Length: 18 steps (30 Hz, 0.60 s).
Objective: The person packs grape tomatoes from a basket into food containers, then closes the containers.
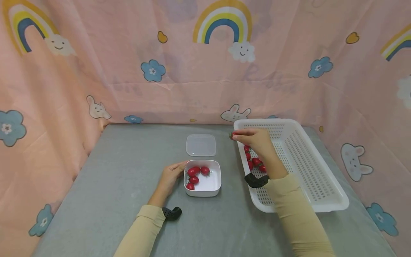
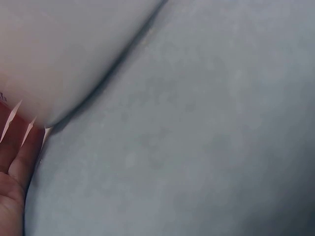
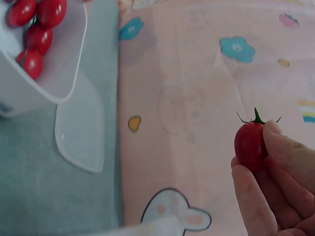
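A red cherry tomato (image 3: pixel 250 146) with a green calyx is pinched between the thumb and fingers of my right hand (image 1: pixel 255 141). That hand is above the left rim of a white perforated basket (image 1: pixel 321 171), where several cherry tomatoes (image 1: pixel 255 161) lie along the left side, partly hidden by the arm. My left hand (image 1: pixel 169 176) rests its extended fingers against the left side of a small white box (image 1: pixel 203 193). Several cherry tomatoes (image 1: pixel 194 171) are inside the box, mostly toward its left. In the left wrist view, the fingers (image 2: pixel 22 162) touch the box's outer wall.
Behind the box, a translucent lid (image 1: pixel 201 145) lies flat on the grey tabletop (image 1: pixel 122 178). A pink patterned curtain (image 1: pixel 179 96) hangs around the table's back and sides. The large basket takes up the right part of the table.
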Tool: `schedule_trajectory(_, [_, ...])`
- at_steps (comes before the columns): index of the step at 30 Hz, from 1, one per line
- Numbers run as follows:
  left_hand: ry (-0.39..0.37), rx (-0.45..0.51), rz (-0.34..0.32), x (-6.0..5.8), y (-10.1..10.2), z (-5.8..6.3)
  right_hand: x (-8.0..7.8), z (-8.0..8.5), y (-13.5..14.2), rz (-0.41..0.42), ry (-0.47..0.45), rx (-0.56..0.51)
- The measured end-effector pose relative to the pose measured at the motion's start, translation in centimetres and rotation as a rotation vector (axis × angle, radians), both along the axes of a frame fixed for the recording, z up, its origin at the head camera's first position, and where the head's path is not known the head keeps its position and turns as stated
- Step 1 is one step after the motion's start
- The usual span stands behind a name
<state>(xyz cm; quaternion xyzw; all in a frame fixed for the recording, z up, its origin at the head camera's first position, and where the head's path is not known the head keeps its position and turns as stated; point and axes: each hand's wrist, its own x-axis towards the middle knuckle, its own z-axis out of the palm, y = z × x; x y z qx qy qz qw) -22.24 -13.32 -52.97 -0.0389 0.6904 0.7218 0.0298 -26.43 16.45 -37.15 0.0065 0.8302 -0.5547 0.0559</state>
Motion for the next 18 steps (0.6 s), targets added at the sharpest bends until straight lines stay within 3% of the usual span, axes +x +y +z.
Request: schedule_trajectory(18, [-0.011,0.021,-0.001,-0.2,-0.2,-0.2,3.0,-0.3,-6.0,0.039,0.013,-0.059])
